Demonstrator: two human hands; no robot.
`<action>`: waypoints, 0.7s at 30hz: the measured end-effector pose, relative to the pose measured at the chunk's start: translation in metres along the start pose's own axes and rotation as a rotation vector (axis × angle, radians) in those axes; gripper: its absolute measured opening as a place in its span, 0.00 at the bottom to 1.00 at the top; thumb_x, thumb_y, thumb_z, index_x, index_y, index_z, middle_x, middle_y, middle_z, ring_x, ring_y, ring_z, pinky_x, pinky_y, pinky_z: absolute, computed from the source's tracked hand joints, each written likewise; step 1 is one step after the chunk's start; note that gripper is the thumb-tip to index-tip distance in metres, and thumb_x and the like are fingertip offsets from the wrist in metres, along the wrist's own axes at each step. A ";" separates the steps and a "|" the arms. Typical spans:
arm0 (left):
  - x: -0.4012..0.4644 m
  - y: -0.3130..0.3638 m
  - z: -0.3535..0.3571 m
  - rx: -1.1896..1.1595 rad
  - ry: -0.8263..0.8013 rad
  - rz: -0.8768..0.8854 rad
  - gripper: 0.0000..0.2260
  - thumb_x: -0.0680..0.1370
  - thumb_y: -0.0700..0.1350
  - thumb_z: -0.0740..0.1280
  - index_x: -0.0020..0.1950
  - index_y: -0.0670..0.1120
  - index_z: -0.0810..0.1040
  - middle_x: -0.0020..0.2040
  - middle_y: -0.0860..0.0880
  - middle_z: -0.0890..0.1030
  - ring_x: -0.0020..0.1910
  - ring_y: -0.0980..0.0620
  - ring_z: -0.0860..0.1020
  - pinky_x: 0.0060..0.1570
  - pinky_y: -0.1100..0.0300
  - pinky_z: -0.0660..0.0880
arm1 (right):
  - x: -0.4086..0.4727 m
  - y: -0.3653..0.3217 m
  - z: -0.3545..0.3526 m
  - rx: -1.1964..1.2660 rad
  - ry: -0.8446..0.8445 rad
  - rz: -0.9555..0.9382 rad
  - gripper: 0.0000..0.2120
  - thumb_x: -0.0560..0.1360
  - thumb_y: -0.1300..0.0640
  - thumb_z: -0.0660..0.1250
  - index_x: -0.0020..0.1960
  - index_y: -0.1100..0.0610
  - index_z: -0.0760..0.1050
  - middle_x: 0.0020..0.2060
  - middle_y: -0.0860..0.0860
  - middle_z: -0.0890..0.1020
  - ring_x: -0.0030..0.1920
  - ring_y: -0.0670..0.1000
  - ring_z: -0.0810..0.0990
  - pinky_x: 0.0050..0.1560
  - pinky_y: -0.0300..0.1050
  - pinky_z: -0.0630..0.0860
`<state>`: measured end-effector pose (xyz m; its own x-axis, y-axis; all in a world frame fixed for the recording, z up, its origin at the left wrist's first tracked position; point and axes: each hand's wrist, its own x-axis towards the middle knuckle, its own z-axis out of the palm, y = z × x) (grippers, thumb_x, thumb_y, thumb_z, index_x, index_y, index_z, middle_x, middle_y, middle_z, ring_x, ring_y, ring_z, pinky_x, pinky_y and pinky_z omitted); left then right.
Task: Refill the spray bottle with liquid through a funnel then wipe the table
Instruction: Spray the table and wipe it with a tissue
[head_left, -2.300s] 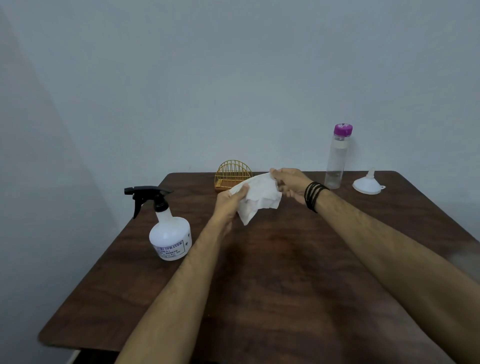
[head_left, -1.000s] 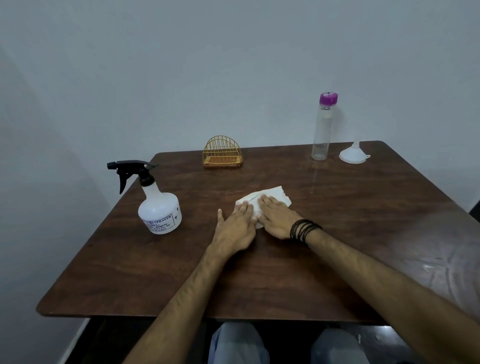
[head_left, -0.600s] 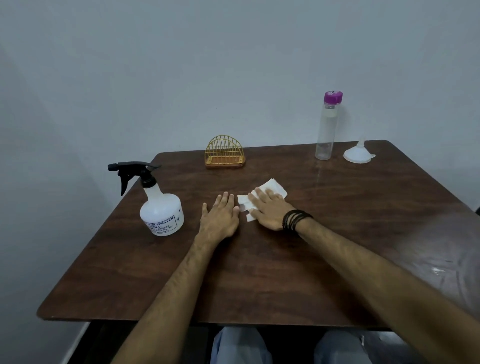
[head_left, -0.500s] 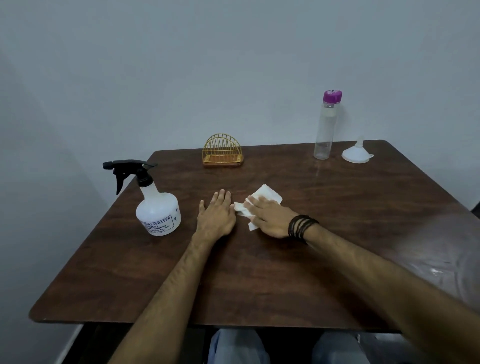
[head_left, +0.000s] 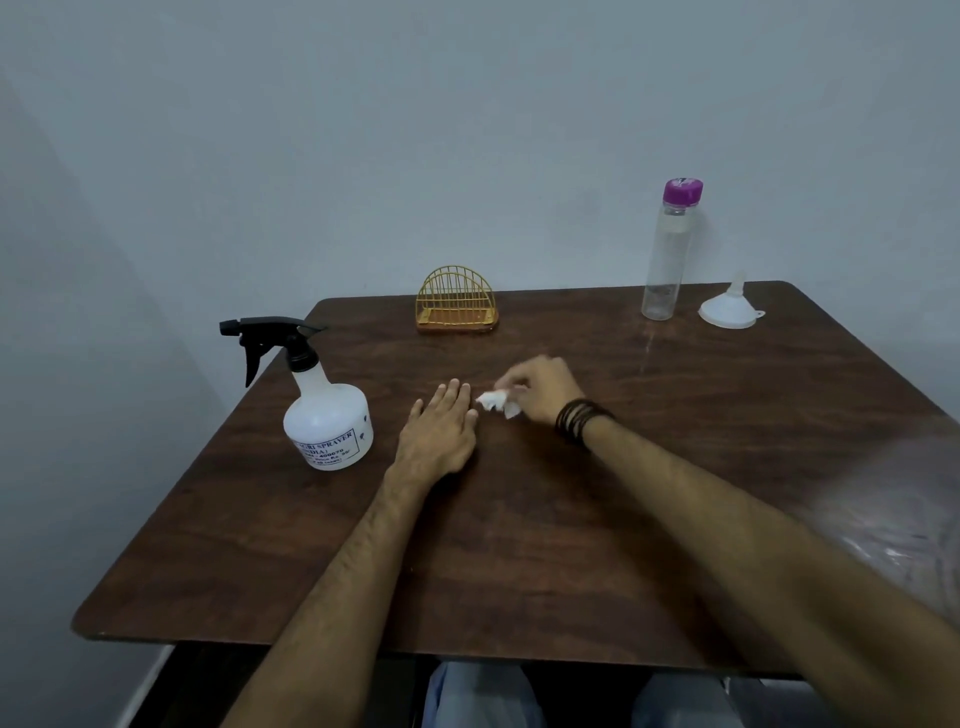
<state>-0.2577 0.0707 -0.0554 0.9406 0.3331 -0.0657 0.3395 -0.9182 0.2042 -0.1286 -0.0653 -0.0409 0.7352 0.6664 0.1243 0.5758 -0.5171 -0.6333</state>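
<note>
Two hands lie mid-surface (head_left: 519, 571); the left hand (head_left: 439, 434) rests flat, fingers straight, while the right hand's (head_left: 540, 392) grip bunches a white tissue (head_left: 496, 402) against the wood. Left stands the spray bottle (head_left: 327, 415); farther back a wire holder (head_left: 456, 306), clear bottle (head_left: 667, 254) and funnel (head_left: 730, 309).

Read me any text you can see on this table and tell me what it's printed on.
"...GRI SPRAYER": top line of the label on the spray bottle, its start cut off.
"...NDIA) - 400070": second line, partly legible.
Third label line: too blurred to read.
Purple cap of the clear bottle: a dark mark, unreadable.
</note>
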 end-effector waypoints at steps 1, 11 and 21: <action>0.000 -0.002 -0.002 -0.001 -0.014 0.015 0.25 0.87 0.51 0.46 0.83 0.46 0.49 0.84 0.48 0.48 0.82 0.51 0.47 0.79 0.48 0.46 | 0.007 -0.002 -0.010 0.241 -0.005 0.113 0.08 0.75 0.63 0.71 0.52 0.56 0.85 0.50 0.52 0.85 0.52 0.50 0.83 0.52 0.39 0.77; -0.002 -0.008 0.005 -0.038 0.105 0.018 0.24 0.87 0.49 0.48 0.83 0.44 0.53 0.83 0.48 0.53 0.82 0.52 0.50 0.79 0.52 0.47 | 0.035 -0.002 0.001 -0.159 0.086 0.008 0.09 0.73 0.60 0.70 0.49 0.50 0.86 0.47 0.49 0.86 0.51 0.49 0.82 0.52 0.44 0.79; 0.000 -0.007 0.009 0.012 0.103 -0.017 0.25 0.86 0.49 0.47 0.83 0.44 0.50 0.84 0.47 0.50 0.82 0.51 0.48 0.80 0.49 0.47 | -0.017 -0.006 0.013 -0.406 -0.076 -0.417 0.14 0.81 0.55 0.61 0.64 0.55 0.79 0.57 0.53 0.78 0.58 0.54 0.76 0.58 0.48 0.74</action>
<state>-0.2599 0.0748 -0.0655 0.9292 0.3683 0.0317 0.3559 -0.9145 0.1924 -0.1494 -0.0667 -0.0493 0.3981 0.8867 0.2351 0.9128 -0.3576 -0.1972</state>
